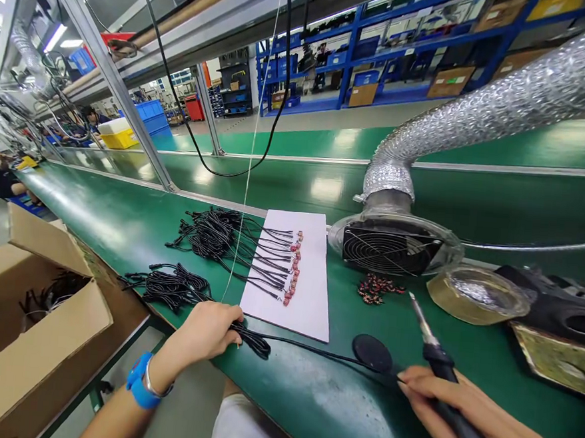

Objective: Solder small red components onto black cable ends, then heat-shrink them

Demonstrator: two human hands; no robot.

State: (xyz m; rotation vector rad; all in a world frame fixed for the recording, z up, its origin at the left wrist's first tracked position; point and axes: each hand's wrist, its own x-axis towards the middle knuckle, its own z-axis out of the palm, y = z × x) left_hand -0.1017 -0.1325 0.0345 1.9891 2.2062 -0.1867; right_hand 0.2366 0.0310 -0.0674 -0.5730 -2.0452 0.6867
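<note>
In the head view, the left hand (209, 330) rests at the near edge of the green bench (122, 220). Its fingers are together and curled down on a black cable (256, 343). They seem to pinch its bundled part, though the fingertips hide the contact. From those fingertips the cable runs on as a thin line to the right, towards a black round pad (372, 353). A blue wristband (137, 383) sits on the wrist.

The right hand (479, 419) is wrapped tight around the handle of a soldering iron (437, 362). The iron's tip points up and away from the fingers, in the air above the bench.

Just beyond the left fingers lies a white sheet (311, 307) with a row of cables (269, 264) across it, their reddish ends lined up. More loose cables (172, 284) lie coiled to the left of the fingers.

Beyond the iron's tip are a small heap of red parts (378, 288), a fan (390, 249) joined to a foil duct (480, 112), and a roll of tape (477, 295).

Left of and below the left hand, off the bench, an open cardboard box (27, 354) holds a tangle of black leads (51, 292).
</note>
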